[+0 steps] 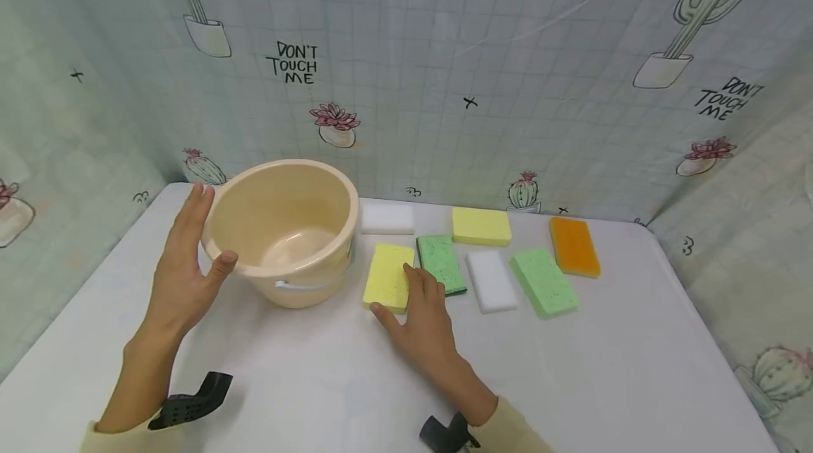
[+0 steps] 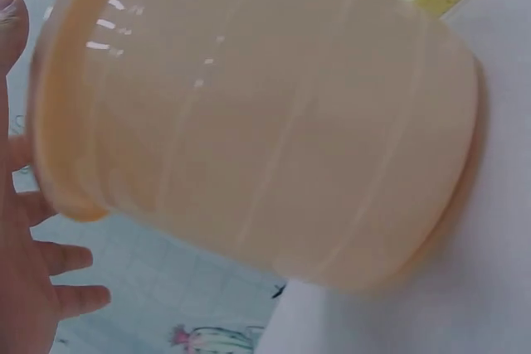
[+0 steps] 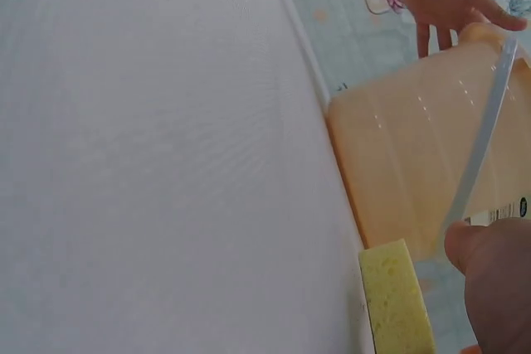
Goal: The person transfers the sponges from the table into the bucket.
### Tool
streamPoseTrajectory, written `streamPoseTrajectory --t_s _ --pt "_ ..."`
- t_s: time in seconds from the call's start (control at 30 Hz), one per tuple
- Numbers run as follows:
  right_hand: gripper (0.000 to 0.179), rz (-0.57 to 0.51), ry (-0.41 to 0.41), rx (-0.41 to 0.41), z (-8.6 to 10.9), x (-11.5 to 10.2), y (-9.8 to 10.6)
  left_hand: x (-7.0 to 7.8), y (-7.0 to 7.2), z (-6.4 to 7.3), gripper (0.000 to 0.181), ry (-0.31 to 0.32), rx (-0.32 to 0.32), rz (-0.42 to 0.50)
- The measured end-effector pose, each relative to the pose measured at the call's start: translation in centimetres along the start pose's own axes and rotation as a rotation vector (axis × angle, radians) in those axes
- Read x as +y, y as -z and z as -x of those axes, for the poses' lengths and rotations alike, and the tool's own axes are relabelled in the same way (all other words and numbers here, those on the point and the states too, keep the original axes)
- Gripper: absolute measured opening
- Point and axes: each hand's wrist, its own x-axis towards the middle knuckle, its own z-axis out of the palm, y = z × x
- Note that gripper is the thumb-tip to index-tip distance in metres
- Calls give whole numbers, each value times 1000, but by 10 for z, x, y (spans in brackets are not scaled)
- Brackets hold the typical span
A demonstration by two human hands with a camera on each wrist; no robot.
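The near yellow sponge [image 1: 384, 278] lies flat on the tabletop [image 1: 305, 382], between the cream bucket [image 1: 287, 202] and the dark-backed green sponge [image 1: 440, 264]. The right grip [image 1: 424, 322] is spread over it, with nothing clasped; whether it is touched cannot be told. The left grip [image 1: 180, 280] is held beside the bucket, fingers extended, nothing clasped. The yellow sponge is probably best pinched across its narrower width, with light, even pressure, so that the soft block is not squashed and the green neighbour is not nudged.
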Motion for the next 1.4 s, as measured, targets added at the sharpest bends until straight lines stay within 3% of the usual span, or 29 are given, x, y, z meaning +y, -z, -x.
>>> streamPoseTrajectory --t_s 0.17,0.37,0.73,1.0,1.4 --pt "76 17 -7 32 4 -3 -6 -2 -8 6 79 14 6 130" --pt "83 44 -78 29 5 -7 -13 -3 -12 2 76 36 6 205" --pt "99 104 -225 47 -5 -13 -30 -9 -12 4 68 172 -83 405" --pt "85 151 -235 81 -8 -14 -32 -9 -12 4 65 164 -101 404" --pt "82 79 -240 106 -2 -15 -25 -7 -11 3 62 202 -110 389"
